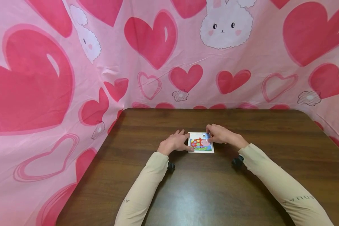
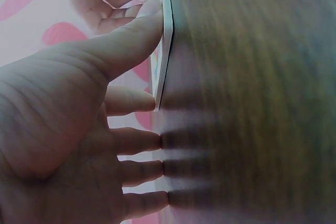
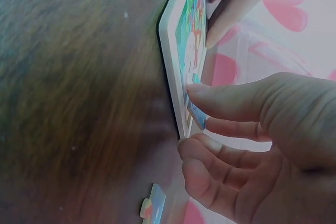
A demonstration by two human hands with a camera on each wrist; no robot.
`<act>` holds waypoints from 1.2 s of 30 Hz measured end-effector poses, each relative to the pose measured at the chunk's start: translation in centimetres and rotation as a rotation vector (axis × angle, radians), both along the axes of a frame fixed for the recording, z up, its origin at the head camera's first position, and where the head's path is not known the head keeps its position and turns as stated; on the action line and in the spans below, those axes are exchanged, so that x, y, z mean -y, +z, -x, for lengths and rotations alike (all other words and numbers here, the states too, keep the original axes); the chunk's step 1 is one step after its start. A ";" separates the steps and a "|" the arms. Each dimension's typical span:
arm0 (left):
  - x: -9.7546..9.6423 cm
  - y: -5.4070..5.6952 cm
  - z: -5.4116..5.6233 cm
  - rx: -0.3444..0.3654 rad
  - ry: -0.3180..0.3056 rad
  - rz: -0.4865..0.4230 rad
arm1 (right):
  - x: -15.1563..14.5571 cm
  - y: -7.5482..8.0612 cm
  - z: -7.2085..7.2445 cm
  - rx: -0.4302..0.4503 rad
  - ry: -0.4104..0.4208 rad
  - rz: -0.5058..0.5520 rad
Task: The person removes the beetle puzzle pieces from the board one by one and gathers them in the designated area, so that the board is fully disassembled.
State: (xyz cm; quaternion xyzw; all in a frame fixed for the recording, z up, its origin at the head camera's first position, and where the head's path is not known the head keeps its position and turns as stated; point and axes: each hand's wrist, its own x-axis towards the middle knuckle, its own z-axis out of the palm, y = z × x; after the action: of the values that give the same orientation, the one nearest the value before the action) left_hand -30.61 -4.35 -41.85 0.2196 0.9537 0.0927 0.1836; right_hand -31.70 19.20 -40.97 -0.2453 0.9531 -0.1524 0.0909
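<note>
A white-framed jigsaw puzzle (image 1: 199,152) with a colourful cartoon picture lies flat on the table. My left hand (image 1: 173,142) steadies its left side: the thumb (image 2: 149,17) presses on the frame, the index fingertip touches a corner, and the other straight fingers rest on the wood. At the far right corner my right hand (image 1: 221,134) pinches a small blue puzzle piece (image 3: 197,115) between thumb and index finger, tilted over the frame. In the right wrist view, the remaining right fingers curl beside the frame's edge. The fingers hide part of that corner.
A loose puzzle piece (image 3: 154,204) with blue and orange on it lies on the table by the right hand. The brown wooden table (image 1: 186,194) extends around the puzzle. A pink heart-print cloth (image 1: 192,56) hangs behind the table and at its sides.
</note>
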 end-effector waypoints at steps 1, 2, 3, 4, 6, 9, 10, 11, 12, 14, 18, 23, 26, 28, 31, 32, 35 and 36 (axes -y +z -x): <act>0.0 0.0 0.0 0.003 0.000 -0.001 | 0.0 0.0 0.0 -0.006 0.002 0.000; 0.0 -0.1 0.0 0.004 0.000 0.000 | 0.1 0.0 0.0 -0.014 0.004 0.000; 0.0 -0.1 0.0 0.005 0.001 0.002 | 0.1 -0.1 0.0 -0.016 -0.003 0.002; 0.0 -0.1 0.0 0.006 0.002 0.002 | 0.1 -0.1 0.0 -0.016 -0.008 0.003; 0.0 -0.1 0.0 0.006 0.002 0.002 | 0.1 -0.1 0.0 -0.013 -0.015 0.008; -0.1 0.0 -0.1 -0.001 -0.001 0.006 | 0.1 0.0 -0.1 0.007 -0.037 0.022; -0.1 0.0 -0.1 -0.002 -0.003 0.006 | 0.1 0.0 -0.1 0.011 -0.039 0.026; -0.1 0.0 -0.1 -0.003 -0.004 0.006 | 0.1 0.1 -0.1 0.013 -0.042 0.031; -0.1 0.0 -0.1 -0.003 -0.005 0.007 | 0.1 0.1 -0.2 0.017 -0.046 0.036; -0.1 0.1 -0.1 -0.002 -0.004 0.009 | 0.0 0.2 -0.2 0.017 -0.048 0.042; 0.0 0.1 -0.1 -0.001 -0.001 0.010 | 0.0 0.4 -0.2 0.017 -0.053 0.056; 0.1 0.1 -0.1 0.002 -0.002 0.001 | 0.1 0.6 -0.1 -0.011 -0.043 0.086; 0.0 0.1 0.0 0.003 -0.004 -0.002 | 0.2 0.6 -0.2 -0.049 -0.029 0.118; 0.0 0.1 0.0 0.002 -0.003 0.001 | 0.2 0.7 -0.3 -0.072 -0.022 0.143; -0.1 0.1 0.0 0.008 0.002 -0.001 | -0.1 0.9 -0.4 -0.092 -0.024 0.182; -0.1 0.1 0.0 0.010 0.004 -0.002 | -0.2 1.0 -0.5 -0.098 -0.023 0.190; -0.1 0.1 -0.1 0.007 0.004 -0.001 | -0.8 1.2 -0.5 -0.107 -0.028 0.206; -0.1 0.1 -0.1 0.005 0.003 0.000 | -1.0 1.3 -0.6 -0.110 -0.029 0.208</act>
State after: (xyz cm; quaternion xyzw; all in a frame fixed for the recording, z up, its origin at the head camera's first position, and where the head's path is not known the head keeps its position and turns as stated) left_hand -30.55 -4.27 -41.74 0.2177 0.9536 0.0935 0.1860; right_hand -31.14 20.18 -39.67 -0.2474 0.9391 -0.2381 0.0104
